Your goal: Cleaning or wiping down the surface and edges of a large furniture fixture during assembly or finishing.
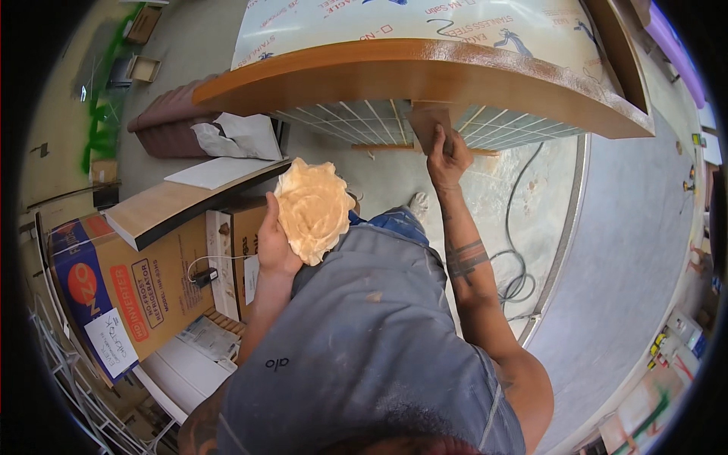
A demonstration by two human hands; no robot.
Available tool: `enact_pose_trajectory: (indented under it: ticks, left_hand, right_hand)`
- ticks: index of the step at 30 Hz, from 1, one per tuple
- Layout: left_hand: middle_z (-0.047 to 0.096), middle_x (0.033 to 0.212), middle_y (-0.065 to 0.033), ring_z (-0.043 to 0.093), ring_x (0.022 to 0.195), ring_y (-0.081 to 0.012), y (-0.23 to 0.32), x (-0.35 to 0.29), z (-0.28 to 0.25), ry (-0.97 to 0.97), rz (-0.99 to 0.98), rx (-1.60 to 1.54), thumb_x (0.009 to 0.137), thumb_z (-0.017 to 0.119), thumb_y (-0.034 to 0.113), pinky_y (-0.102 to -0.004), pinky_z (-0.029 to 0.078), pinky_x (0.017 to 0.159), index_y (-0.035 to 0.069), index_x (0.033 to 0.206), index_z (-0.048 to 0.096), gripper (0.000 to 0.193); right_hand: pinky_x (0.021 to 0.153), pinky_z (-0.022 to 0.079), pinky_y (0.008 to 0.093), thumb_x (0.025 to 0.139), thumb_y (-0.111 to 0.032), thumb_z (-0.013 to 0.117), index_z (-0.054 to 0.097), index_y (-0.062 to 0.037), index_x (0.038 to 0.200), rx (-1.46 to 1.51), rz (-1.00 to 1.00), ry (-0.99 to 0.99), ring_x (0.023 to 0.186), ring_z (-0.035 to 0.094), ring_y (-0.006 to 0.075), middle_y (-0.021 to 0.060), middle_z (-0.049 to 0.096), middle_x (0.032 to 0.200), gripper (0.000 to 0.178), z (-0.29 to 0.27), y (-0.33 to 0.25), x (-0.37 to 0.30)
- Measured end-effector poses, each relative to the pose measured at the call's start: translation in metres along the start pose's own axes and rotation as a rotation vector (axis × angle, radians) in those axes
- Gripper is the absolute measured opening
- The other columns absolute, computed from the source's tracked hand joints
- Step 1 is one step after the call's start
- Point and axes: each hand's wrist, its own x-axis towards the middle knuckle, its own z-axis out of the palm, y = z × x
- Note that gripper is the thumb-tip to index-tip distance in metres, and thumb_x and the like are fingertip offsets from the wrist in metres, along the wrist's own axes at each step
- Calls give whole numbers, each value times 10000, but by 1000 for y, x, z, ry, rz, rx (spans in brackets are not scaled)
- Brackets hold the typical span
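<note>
My left hand [276, 241] is wrapped round the edge of a round, scallop-edged mass of beige putty [315, 212], held in front of my body. Whatever lies under the putty is hidden. Between the thumb and fingers of my right hand [449, 158] is a thin brown flat spreader [429, 126]. It lies close against the front of a long counter with a glossy brown wooden edge [425, 61], just below that edge. Whether the spreader touches the surface, I cannot tell. Below the edge, the counter's front is a grey-green panel with pale grid lines [345, 121].
Printed protective film [425, 23] covers the counter top. At left stand a large cardboard box [163, 292], a long board [193, 193] and a maroon padded piece [171, 121]. A black cable [512, 227] curls over the floor on the right, beside a long grey slab [607, 265].
</note>
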Motion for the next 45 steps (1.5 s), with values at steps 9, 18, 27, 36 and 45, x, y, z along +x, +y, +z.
enact_pose_trajectory:
  ticks: [9, 18, 27, 36, 45]
  left_hand:
    - [455, 1511, -193, 483, 1373, -345, -4, 3, 2, -11, -11, 6, 1085, 308, 512, -474, 399, 1148, 14, 1530, 319, 668]
    - [466, 1501, -191, 488, 1365, -352, -6, -3, -12, -2, -64, -20, 1082, 319, 516, -482, 398, 1148, 16, 1525, 330, 668]
    - [476, 1499, -170, 500, 1358, -335, 4, 22, -51, -8, -317, -15, 1081, 328, 515, -473, 415, 1135, 25, 1515, 351, 655]
    - [454, 1517, -180, 476, 1381, -342, 0, 60, -109, -46, -479, -37, 1072, 348, 528, -482, 399, 1147, 28, 1523, 338, 674]
    - [426, 1545, -169, 437, 1412, -343, -121, 156, -236, -205, -511, -22, 1050, 360, 567, -492, 367, 1170, 39, 1549, 297, 729]
  right_hand:
    - [640, 535, 313, 895, -55, 729, 727, -35, 915, 1, 16, -81, 693, 699, 266, 131, 727, 842, 29, -9, 15, 2]
    - [740, 544, 370, 935, -29, 669, 692, -11, 1208, 33, 118, -341, 836, 691, 316, 184, 702, 978, 274, -45, -30, -13]
    - [842, 537, 431, 942, 39, 555, 568, 18, 1340, -323, 346, -385, 974, 639, 394, 230, 609, 1126, 399, -56, -43, -63]
    - [937, 522, 434, 953, 91, 517, 519, -21, 1367, -458, 251, -196, 1097, 574, 419, 233, 510, 1253, 429, 7, -45, -77]
    - [1111, 374, 628, 843, 83, 657, 656, -77, 1253, -650, -464, 12, 1288, 547, 411, 204, 574, 1311, 440, 59, 73, -91]
